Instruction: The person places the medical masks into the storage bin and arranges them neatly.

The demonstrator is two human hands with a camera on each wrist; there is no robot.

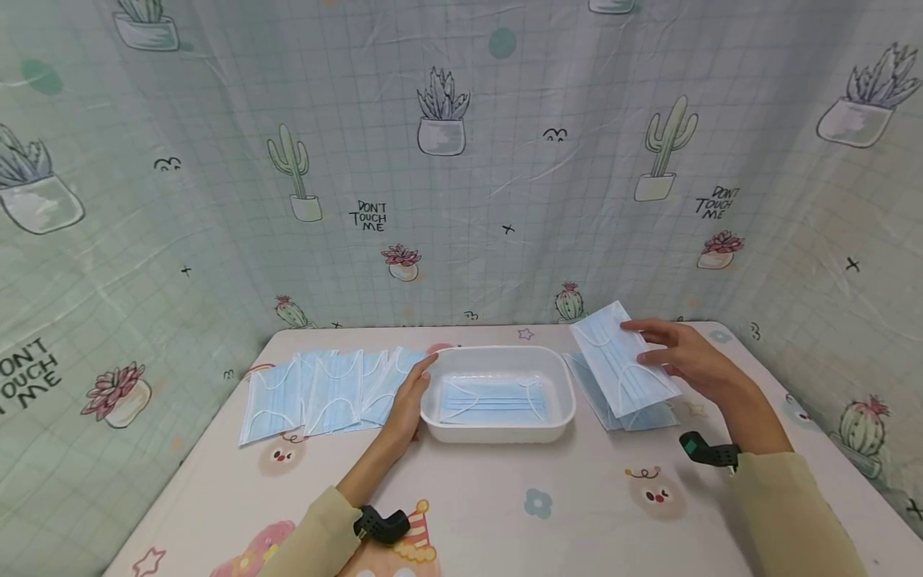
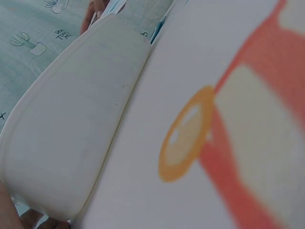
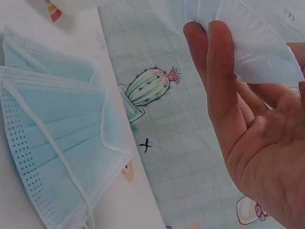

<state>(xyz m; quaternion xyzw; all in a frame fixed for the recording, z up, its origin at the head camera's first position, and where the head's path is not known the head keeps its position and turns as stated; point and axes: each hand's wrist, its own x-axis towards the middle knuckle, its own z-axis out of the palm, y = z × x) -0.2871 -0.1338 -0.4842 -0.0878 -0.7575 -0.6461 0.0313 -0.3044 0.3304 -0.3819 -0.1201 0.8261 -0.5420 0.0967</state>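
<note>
My left hand (image 1: 405,405) holds the left end of a white plastic tray (image 1: 497,434), at its rim and outer wall. Inside the tray lies a blue pleated face mask (image 1: 493,402) with white ear loops. On the right, my right hand (image 1: 681,353) pinches another face mask (image 1: 616,353), raised and tilted, by its right side. Beneath that mask, more face masks (image 3: 62,129) lie overlapping on the table. In the right wrist view, two fingertips (image 3: 220,33) press against the held mask's surface. The left wrist view shows mostly the tray's outer wall (image 2: 71,119).
Several face masks (image 1: 335,389) lie overlapped in a row left of the tray. The table (image 1: 490,513) has a pale cloth printed with cartoon figures. Behind and on both sides hangs a cactus-print curtain (image 1: 505,184).
</note>
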